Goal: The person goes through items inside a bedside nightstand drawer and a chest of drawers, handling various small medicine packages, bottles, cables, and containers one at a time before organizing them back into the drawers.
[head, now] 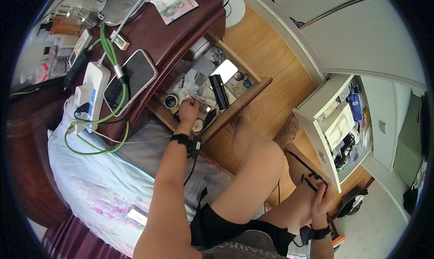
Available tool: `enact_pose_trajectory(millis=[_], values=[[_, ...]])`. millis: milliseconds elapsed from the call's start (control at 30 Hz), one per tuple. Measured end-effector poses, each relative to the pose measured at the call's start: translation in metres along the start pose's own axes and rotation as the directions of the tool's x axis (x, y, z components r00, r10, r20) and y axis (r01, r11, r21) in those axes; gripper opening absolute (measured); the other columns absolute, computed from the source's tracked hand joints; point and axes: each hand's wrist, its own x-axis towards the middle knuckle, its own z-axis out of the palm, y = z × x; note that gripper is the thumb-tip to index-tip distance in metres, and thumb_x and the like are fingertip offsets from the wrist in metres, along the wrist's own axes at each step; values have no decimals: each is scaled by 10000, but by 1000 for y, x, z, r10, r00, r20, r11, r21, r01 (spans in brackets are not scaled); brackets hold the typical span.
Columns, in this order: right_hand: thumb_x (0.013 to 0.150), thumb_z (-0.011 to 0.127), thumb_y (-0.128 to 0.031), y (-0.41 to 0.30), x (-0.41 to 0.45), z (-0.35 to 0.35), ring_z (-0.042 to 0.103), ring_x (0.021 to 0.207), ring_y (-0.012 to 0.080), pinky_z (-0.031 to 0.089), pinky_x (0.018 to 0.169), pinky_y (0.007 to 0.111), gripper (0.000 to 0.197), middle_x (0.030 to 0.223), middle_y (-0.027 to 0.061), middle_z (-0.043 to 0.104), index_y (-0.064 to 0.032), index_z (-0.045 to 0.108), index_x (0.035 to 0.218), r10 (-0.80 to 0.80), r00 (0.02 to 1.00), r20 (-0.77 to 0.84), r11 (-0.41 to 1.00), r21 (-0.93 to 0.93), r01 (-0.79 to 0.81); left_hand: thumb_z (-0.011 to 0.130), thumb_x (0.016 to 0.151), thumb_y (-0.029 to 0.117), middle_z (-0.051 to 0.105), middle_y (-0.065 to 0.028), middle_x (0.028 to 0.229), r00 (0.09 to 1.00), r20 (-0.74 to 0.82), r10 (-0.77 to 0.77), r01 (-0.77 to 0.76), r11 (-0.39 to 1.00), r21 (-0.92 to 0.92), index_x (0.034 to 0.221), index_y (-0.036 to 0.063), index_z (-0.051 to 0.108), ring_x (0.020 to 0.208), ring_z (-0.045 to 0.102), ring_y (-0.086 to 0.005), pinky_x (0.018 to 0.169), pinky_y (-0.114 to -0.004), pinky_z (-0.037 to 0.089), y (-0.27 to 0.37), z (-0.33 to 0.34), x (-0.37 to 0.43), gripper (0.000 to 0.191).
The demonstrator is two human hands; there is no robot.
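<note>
My left hand (189, 112) reaches into the open drawer (249, 102) of the dark red nightstand, its fingers curled down among small things; whether it grips any of them is hidden. Around it lie a round dark-faced item (171, 101), a round pale-lidded jar (197, 125), white cables (191, 81), a black cylindrical case (219, 92) and a shiny white rectangular item (225, 71). My right hand (322, 199), over my lower leg, is closed on a thin black cord (307, 167) that trails up along the leg. Both wrists wear black straps with small devices.
On the nightstand top (183, 32) lie a smartphone (130, 82), a power strip (95, 89) with a green cable (109, 50), and banknotes (174, 4). A white drawer (312, 147) full of items stands open at right. A small box (137, 215) rests on the bed.
</note>
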Motion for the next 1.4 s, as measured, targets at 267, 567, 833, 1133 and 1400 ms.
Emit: enact_pose_trajectory(millis=[267,567,833,1133,1400], values=[[1028,459,-200,0,-3,-1,641,725,219,500,680,324,277,782,137,648,10,608,926,-23,999,-49,999,46,25,640,905,120,609,-56,742,947,77,-312,247,551,-797,955,40,632,555,556,-149,487,-305,449,10,-41,-37,94],[1024,468,-193,27,-9,-2,585,633,197,449,599,322,279,702,130,616,12,600,889,-9,992,-122,996,90,20,684,870,239,685,-77,853,958,171,-229,284,818,-500,1117,43,665,634,644,-170,560,-328,507,-30,0,-38,316],[1011,481,-149,8,-1,-9,569,653,190,442,603,318,229,722,124,580,21,585,900,5,997,-75,1000,10,-5,680,910,220,695,-71,925,948,267,174,-57,916,-397,1083,35,679,776,620,-127,696,-291,500,96,-26,-99,252],[1033,441,-250,-24,-2,-5,529,1074,268,403,986,402,319,1370,200,482,36,567,969,-223,971,-83,948,211,236,729,812,200,554,-171,1298,489,139,861,-507,410,-758,1335,93,492,1301,463,-321,1062,-415,401,321,-117,-258,585],[1066,374,-357,-43,15,-86,563,1077,283,405,994,428,327,1090,110,622,-100,500,907,96,995,-19,145,989,5,683,851,212,657,-207,1079,268,428,863,-310,498,-810,1422,108,321,1015,632,-421,877,-472,499,395,-61,-309,684]])
